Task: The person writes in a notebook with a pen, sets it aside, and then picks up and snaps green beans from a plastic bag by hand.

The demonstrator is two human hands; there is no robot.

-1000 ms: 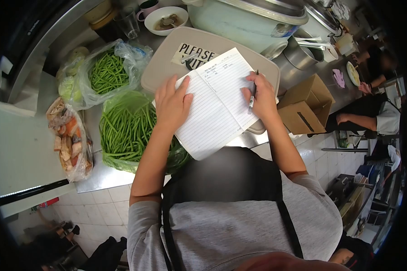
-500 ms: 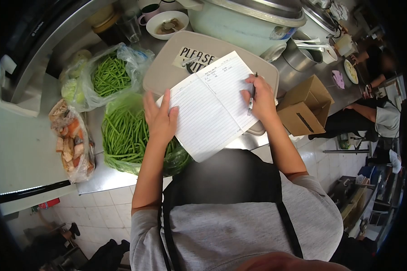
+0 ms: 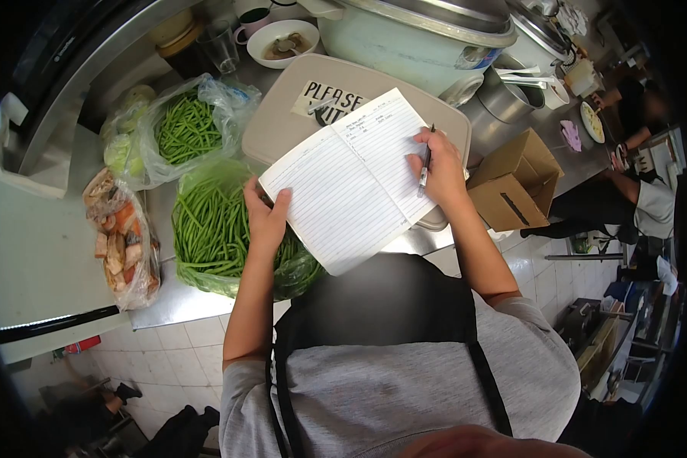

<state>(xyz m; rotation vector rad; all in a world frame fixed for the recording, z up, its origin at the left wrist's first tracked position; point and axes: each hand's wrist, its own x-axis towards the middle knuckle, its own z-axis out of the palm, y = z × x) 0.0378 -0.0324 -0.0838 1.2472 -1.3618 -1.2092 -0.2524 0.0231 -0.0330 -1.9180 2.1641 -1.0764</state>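
Note:
An open lined notebook [image 3: 343, 191] lies tilted over a beige lid [image 3: 282, 107] that bears a paper label. Handwriting fills the top of its right-hand page. My left hand [image 3: 267, 217] grips the notebook's left edge, thumb on the page and the other fingers partly hidden by it. In my right hand [image 3: 444, 169] is a pen [image 3: 425, 172], held over the right-hand page with its lower end near the paper. Just beside my left hand sits a clear bag of green beans [image 3: 210, 225].
A second bag of green beans [image 3: 191, 130] and a bag of orange and brown chunks [image 3: 120, 237] stand left. Behind the lid are a white bowl [image 3: 301, 30] and a large lidded pot [image 3: 404, 46]. A cardboard box [image 3: 515, 179] is at right; another person [image 3: 618, 191] stands beyond.
My left hand has gone from lying spread on the left page to gripping the notebook's left edge. My right hand with the pen has barely moved.

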